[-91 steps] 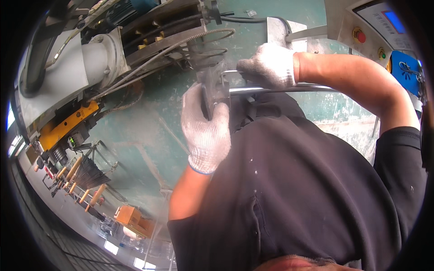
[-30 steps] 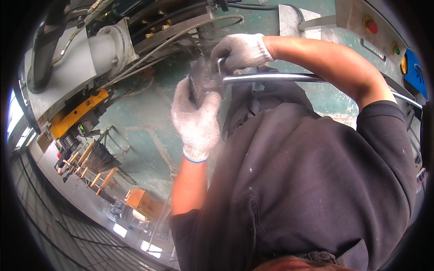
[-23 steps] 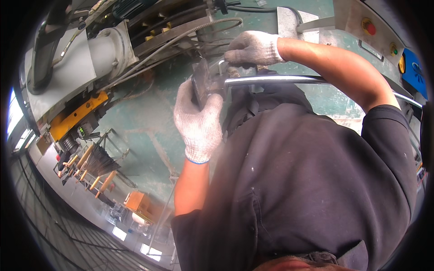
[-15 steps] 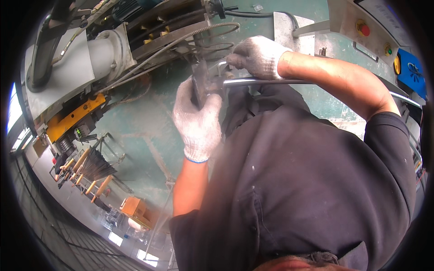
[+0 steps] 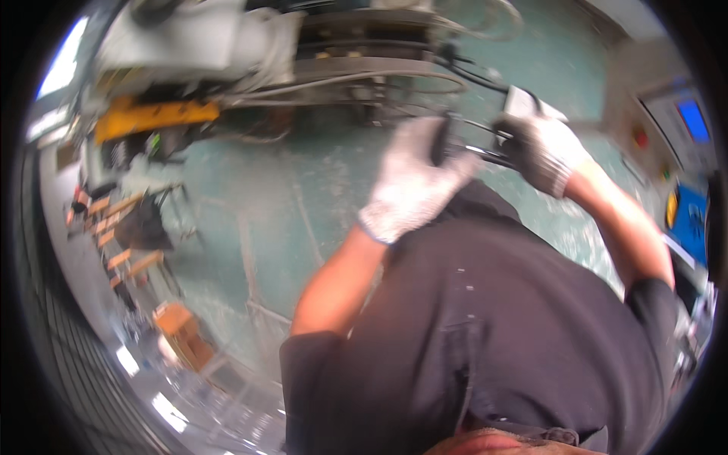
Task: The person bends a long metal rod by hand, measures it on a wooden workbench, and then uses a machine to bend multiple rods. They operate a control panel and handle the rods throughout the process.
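The person's left hand (image 5: 415, 180), in a white knitted glove, is held over the worn green floor (image 5: 334, 189), just beyond the front of the dark cloth shirt (image 5: 531, 303); its thumb and fingers are closed on a dark, flat-sided piece (image 5: 441, 142), which stands upright between them, clear of the floor; from the right side of that piece a shiny silver metal rod (image 5: 487, 156) reaches toward the right hand (image 5: 544, 152), also white-gloved; the right hand's fingers are curled inward, but motion blur hides what they close on, so I cannot tell whether they grip the rod or the thin, dark bar (image 5: 476, 124) just above it.

Beyond the hands, a long grey and white machine (image 5: 364, 68) spans the floor's far edge; a pale, ribbed hose (image 5: 341, 80) runs along the machine's near edge, and a yellow metal beam (image 5: 155, 120) sits at its near left corner; a white, flat plate (image 5: 535, 106) lies behind the right hand; along the floor's right edge stand a grey control console (image 5: 626, 98) with a lit blue screen (image 5: 693, 121) and a bright blue box (image 5: 688, 224); a brown cardboard box (image 5: 176, 322) rests toward the floor's near left corner.
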`<state>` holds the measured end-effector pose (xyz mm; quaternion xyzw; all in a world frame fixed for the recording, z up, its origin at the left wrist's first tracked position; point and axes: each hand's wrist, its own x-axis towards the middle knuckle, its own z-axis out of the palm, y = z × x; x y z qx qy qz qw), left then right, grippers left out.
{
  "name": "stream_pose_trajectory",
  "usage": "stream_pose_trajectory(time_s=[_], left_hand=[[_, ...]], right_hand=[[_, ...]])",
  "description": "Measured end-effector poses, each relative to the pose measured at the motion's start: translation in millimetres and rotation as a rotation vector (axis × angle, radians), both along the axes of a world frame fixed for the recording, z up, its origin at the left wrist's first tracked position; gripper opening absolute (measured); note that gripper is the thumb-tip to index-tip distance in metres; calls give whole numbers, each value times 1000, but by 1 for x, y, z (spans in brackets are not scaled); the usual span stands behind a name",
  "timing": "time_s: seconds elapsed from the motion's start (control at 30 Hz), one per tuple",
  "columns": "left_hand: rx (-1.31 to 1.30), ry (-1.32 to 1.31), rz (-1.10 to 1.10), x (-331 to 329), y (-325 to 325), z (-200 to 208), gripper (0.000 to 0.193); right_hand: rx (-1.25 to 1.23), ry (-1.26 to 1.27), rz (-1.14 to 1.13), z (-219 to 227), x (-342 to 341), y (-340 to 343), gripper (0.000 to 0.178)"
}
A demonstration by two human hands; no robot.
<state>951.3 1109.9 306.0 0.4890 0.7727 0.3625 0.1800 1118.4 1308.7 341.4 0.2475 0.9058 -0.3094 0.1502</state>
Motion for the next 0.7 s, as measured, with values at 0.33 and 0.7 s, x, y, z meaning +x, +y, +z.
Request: stream_pose_trajectory(time_s=[0.33, 0.7], left_hand=[[401, 153, 428, -266, -152, -15, 33], [-293, 670, 607, -546, -265, 21, 76]], right_hand=[[526, 358, -636, -48, 56, -27, 38], [575, 1079, -1114, 22, -15, -182, 26]])
